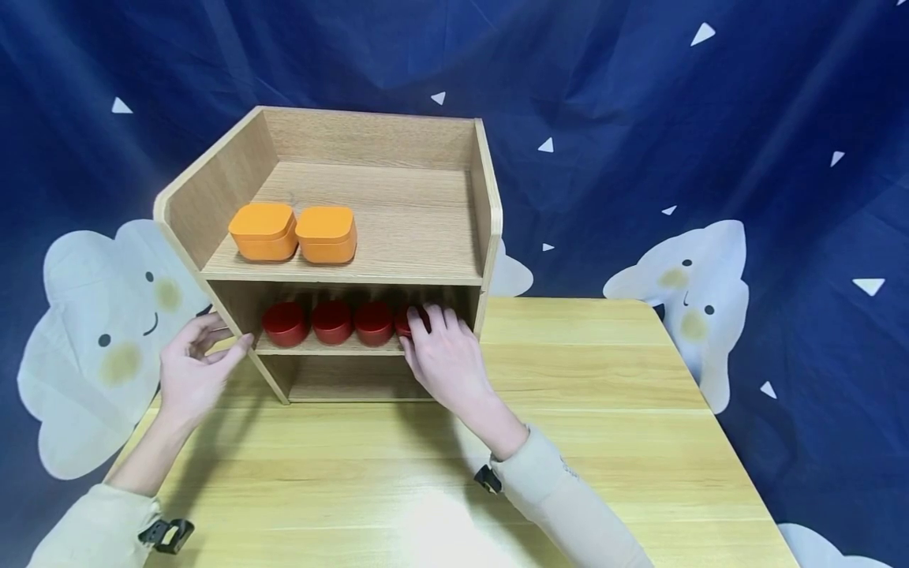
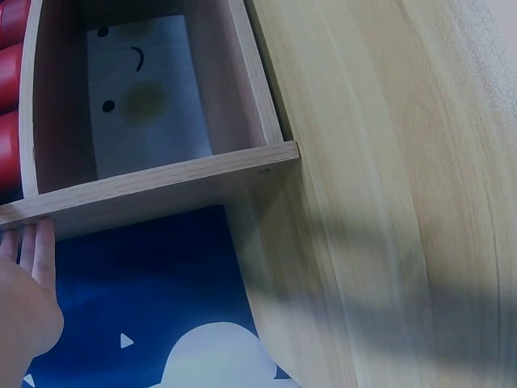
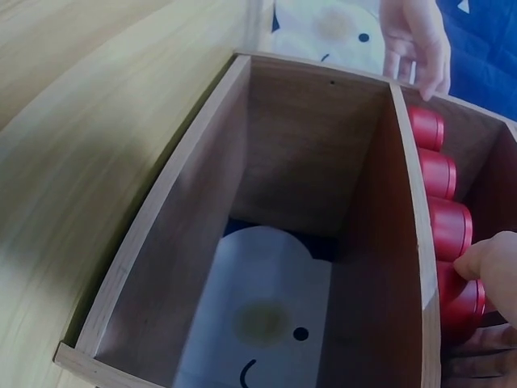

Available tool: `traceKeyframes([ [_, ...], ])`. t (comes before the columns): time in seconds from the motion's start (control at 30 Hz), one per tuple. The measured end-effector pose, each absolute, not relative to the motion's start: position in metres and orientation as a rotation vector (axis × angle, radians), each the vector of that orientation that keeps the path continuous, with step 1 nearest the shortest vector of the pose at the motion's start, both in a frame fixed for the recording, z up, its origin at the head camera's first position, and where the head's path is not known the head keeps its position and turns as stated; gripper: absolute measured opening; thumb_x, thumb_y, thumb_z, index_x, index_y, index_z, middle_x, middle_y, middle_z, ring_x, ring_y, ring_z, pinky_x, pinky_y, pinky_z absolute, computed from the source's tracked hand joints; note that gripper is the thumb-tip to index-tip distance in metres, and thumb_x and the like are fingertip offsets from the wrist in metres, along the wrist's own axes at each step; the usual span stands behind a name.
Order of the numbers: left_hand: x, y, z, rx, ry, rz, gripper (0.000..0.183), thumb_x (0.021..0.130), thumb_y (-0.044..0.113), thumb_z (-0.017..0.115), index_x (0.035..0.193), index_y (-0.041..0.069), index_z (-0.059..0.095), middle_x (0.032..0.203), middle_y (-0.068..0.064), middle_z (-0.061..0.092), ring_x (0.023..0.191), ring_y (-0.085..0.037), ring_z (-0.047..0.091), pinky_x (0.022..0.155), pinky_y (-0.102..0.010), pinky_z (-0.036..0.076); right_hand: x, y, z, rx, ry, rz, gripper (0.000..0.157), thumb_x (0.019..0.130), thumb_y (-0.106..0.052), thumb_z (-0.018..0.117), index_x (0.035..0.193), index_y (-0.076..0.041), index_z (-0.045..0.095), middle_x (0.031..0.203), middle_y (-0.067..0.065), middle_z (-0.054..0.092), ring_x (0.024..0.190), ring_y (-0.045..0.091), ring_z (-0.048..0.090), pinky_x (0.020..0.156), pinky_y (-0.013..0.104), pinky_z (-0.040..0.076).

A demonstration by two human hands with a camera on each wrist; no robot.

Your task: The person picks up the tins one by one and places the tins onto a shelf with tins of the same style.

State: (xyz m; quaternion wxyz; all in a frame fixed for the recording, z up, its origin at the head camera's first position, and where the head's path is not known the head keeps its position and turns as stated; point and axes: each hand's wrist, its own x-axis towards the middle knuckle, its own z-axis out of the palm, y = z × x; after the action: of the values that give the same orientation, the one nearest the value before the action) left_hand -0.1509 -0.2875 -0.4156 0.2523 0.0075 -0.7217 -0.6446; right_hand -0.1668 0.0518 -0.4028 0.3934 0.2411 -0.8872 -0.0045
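On the middle level of a wooden shelf (image 1: 383,279), a row of round red tins (image 1: 286,324) stands near the front. My right hand (image 1: 449,359) grips the rightmost tin (image 3: 459,301), with the thumb on its near side in the right wrist view; the fingers partly cover that tin in the head view. At the shelf's left side, my left hand (image 1: 193,369) touches the panel's front edge with extended fingers (image 2: 44,250). That hand holds no loose thing.
Two orange lidded boxes (image 1: 263,232) stand side by side on the shelf's top level, towards the left. The bottom compartment (image 1: 355,380) lies under the tins. Beneath the shelf is a light wooden table (image 1: 604,410). A blue curtain (image 1: 604,79) with clouds and triangles hangs behind.
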Motion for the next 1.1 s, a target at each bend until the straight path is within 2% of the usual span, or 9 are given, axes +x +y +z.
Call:
traceKeyframes([
  [0.23, -0.151, -0.289, -0.416, 0.013, -1.979, -1.750, 0.038, 0.085, -0.016, 0.074, 0.115, 0.007, 0.074, 0.101, 0.015, 0.077, 0.093, 0.002, 0.071, 0.075, -0.006, 0.059, -0.163, 0.054, -0.402, 0.636, -2.252, 0.001, 0.038, 0.098, -0.037, 0.069, 0.125, -0.011, 0.067, 0.119, 0.008, 0.071, 0.097, 0.024, 0.069, 0.075, 0.033, 0.061],
  [0.53, -0.151, -0.287, -0.415, 0.063, -1.922, -1.785, 0.040, 0.082, -0.019, 0.074, 0.108, 0.011, 0.075, 0.094, 0.014, 0.078, 0.089, 0.003, 0.072, 0.072, -0.007, 0.059, -0.154, 0.059, -0.400, 0.718, -2.223, 0.015, 0.041, 0.096, -0.039, 0.072, 0.126, -0.011, 0.066, 0.122, 0.009, 0.068, 0.107, 0.026, 0.069, 0.084, 0.035, 0.062],
  [0.7, -0.149, -0.285, -0.415, 0.058, -1.888, -1.784, 0.039, 0.082, -0.020, 0.073, 0.107, 0.010, 0.076, 0.093, 0.014, 0.078, 0.087, 0.003, 0.074, 0.071, -0.007, 0.059, -0.146, 0.063, -0.399, 0.764, -2.201, 0.016, 0.043, 0.096, -0.041, 0.071, 0.128, -0.012, 0.067, 0.122, 0.009, 0.069, 0.111, 0.027, 0.068, 0.089, 0.037, 0.062],
  [0.87, -0.145, -0.284, -0.415, 0.027, -1.818, -1.789, 0.033, 0.083, -0.021, 0.072, 0.107, 0.000, 0.076, 0.095, 0.011, 0.079, 0.083, 0.002, 0.075, 0.071, -0.008, 0.060, -0.139, 0.070, -0.396, 0.803, -2.176, 0.049, 0.045, 0.096, -0.041, 0.072, 0.129, -0.012, 0.068, 0.123, 0.009, 0.070, 0.116, 0.028, 0.069, 0.094, 0.037, 0.063],
  [1.1, -0.135, -0.280, -0.419, -0.046, -1.815, -1.626, 0.025, 0.087, -0.015, 0.073, 0.112, -0.016, 0.070, 0.099, 0.011, 0.081, 0.088, 0.001, 0.076, 0.077, -0.008, 0.060, -0.131, 0.083, -0.392, 0.858, -2.157, 0.151, 0.048, 0.093, -0.040, 0.076, 0.131, -0.011, 0.070, 0.123, 0.008, 0.070, 0.116, 0.026, 0.069, 0.093, 0.035, 0.063],
])
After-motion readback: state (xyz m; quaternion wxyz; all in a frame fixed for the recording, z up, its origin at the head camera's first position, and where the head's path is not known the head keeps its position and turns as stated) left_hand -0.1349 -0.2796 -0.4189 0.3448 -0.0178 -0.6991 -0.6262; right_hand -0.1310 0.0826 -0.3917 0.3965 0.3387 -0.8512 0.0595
